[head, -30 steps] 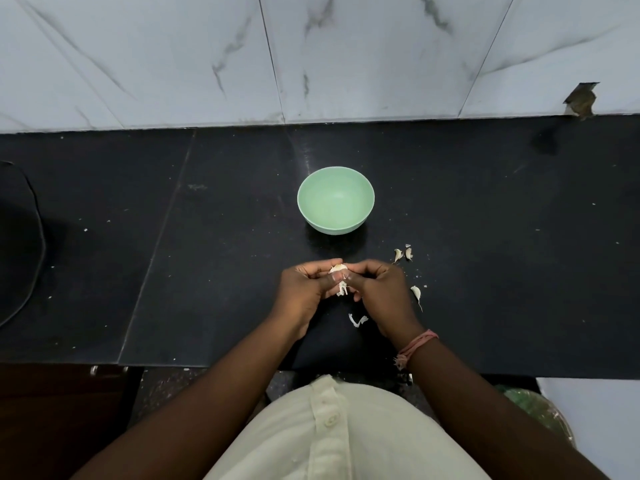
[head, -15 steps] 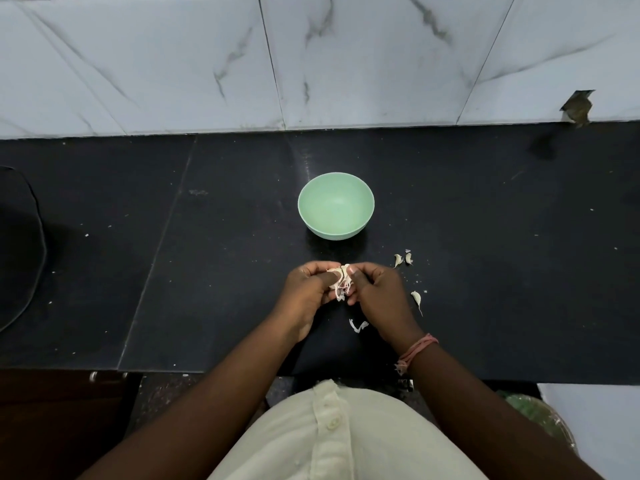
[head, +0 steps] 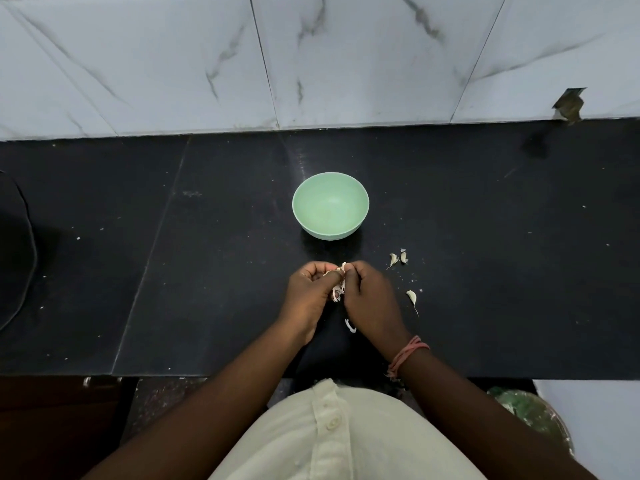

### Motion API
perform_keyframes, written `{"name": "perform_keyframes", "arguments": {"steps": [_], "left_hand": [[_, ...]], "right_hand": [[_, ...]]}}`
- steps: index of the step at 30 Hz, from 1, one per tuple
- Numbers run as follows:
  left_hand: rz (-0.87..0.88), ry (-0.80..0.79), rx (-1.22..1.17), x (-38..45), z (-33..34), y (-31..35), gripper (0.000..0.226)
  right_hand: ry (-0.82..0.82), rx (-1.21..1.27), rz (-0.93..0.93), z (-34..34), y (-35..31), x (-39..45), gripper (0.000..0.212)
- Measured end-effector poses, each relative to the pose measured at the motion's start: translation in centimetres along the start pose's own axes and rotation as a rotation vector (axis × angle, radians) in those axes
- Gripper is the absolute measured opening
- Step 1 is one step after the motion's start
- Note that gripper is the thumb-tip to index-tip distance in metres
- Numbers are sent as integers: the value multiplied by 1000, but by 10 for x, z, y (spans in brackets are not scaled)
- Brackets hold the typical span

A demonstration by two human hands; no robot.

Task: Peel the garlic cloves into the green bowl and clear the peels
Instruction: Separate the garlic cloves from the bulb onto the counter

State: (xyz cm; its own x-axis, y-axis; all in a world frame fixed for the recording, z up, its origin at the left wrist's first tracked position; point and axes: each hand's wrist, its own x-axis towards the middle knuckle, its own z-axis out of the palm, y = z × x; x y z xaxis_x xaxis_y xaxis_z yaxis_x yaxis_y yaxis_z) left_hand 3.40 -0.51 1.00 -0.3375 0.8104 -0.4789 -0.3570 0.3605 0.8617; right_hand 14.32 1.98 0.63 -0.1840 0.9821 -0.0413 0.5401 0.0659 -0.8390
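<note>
A pale green bowl (head: 330,206) stands empty on the black counter (head: 207,254), just beyond my hands. My left hand (head: 310,292) and my right hand (head: 370,296) meet in front of it, and both pinch one garlic clove (head: 339,282) with papery skin hanging from it. Two unpeeled cloves (head: 397,259) lie to the right of the bowl's base. A third clove (head: 412,297) lies beside my right hand. A curl of white peel (head: 349,326) sits on the counter under my right wrist.
A marble-tiled wall (head: 311,64) closes the back of the counter. A dark round object (head: 14,251) sits at the far left edge. A green-lined bin (head: 526,417) shows below the counter's front edge at the right. Small crumbs dot the counter.
The skin on the clove between my fingers has come further loose and hangs lower. Both hands stay in the same spot before the bowl.
</note>
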Motion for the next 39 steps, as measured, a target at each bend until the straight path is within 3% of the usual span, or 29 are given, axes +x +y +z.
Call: {"name": "perform_keyframes", "arguments": {"steps": [10, 15, 24, 31, 34, 36, 39], "left_hand": [[-172, -57, -236, 6, 6, 7, 12], [-256, -86, -288, 6, 5, 3, 12], [-245, -100, -178, 3, 10, 1, 16], [-215, -133, -151, 3, 14, 3, 24], [-201, -142, -131, 3, 15, 2, 24], [-191, -165, -131, 3, 16, 2, 24], [-164, -233, -161, 1, 16, 5, 29]], "right_hand": [[188, 468, 343, -16, 14, 8, 17], [306, 354, 429, -46, 34, 14, 17], [292, 267, 497, -61, 36, 19, 17], [272, -26, 421, -65, 37, 20, 25], [295, -350, 160, -56, 28, 15, 28], [211, -220, -19, -46, 20, 13, 14], [-31, 61, 21, -35, 10, 9, 12]]}}
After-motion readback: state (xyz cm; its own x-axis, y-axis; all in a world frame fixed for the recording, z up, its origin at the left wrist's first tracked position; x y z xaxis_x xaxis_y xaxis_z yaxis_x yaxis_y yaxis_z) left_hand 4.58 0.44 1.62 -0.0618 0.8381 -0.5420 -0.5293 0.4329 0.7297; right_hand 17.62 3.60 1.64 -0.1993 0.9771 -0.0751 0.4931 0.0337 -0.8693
